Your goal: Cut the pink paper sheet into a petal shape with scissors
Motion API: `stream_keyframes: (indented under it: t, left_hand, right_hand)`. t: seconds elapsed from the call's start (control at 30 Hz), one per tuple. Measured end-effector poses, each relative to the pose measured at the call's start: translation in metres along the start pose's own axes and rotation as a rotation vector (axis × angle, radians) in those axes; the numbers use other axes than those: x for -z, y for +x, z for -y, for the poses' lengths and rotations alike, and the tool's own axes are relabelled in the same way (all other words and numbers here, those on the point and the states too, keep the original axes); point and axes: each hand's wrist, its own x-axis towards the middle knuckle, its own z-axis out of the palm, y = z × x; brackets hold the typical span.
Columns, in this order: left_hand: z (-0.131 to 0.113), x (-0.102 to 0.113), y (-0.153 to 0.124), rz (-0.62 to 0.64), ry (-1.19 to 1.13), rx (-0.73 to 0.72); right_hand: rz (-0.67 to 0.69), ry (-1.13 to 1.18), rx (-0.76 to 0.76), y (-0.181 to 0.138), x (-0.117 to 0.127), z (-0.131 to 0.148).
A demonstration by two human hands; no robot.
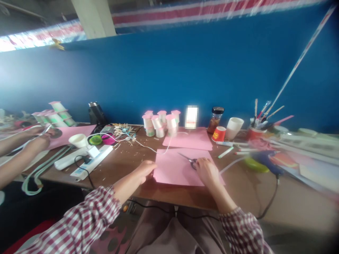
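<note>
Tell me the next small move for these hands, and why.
I'd probably lift the scissors off the nearer pink sheet with the right hand: its fingers are at their handles, while the left hand is at the sheet's left edge, where it could steady the paper.

The place seemed a craft workshop: pink paper (172,169) and scissors (193,162) lay at the right hand (208,171), stacked cups (159,128) stood beyond it, markers (225,152) lay to its right, and a co-worker's hands (40,143) were well to its left.
</note>
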Motion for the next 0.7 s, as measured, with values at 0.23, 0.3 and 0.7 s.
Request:
stream_keyframes:
  t: [0.23, 0.3, 0.7]
  left_hand:
    - [0.016, 0.011, -0.035, -0.015, 0.027, -0.027]
    - [0.023, 0.014, -0.040, -0.025, 0.093, -0.096]
    - [0.052, 0.032, -0.045, -0.018, 0.063, -0.190]
  right_hand:
    - [0.088, 0.448, -0.005, -0.007, 0.024, -0.009]
    - [0.091, 0.543, -0.011, -0.018, 0.030, -0.009]
    - [0.226, 1.384, -0.296, -0.076, 0.042, -0.022]
